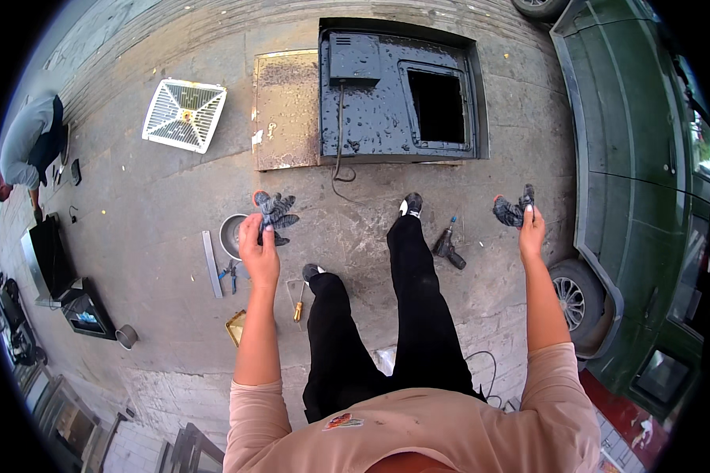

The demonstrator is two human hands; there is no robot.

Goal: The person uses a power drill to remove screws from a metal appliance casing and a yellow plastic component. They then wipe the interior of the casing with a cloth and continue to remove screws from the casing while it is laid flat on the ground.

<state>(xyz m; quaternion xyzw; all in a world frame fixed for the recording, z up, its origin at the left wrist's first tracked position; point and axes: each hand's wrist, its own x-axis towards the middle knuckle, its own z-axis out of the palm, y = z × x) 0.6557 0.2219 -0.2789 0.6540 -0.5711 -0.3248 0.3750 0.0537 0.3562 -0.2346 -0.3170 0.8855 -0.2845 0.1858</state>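
1. Head view: one dark work glove (274, 214) is pinched in the left hand (259, 251), and a second glove (513, 210) is pinched in the right hand (532, 230). Both hands are closed on their gloves and held out in front, well apart, above the pavement.
2. Neither glove is on a hand yet; the step in hand is judged to be readying the pair for wearing. For the next move, one hand would need to be freed so that a cuff can be opened and fingers slid in.
3. Below the left glove a metal bowl (232, 234), a flat metal bar (211, 263), pliers (229, 273) and a screwdriver (299, 303) lie on the ground.
4. Between the legs and the right hand a drill (447, 247) lies on the pavement (158, 197).
5. Farther out, a black appliance casing (394, 98) lies flat with a rusty panel (285, 110) just beside it, and a white fan grille (184, 114) to its left.
6. A green car (631, 158) stands at the right; another person (30, 142) crouches at far left.
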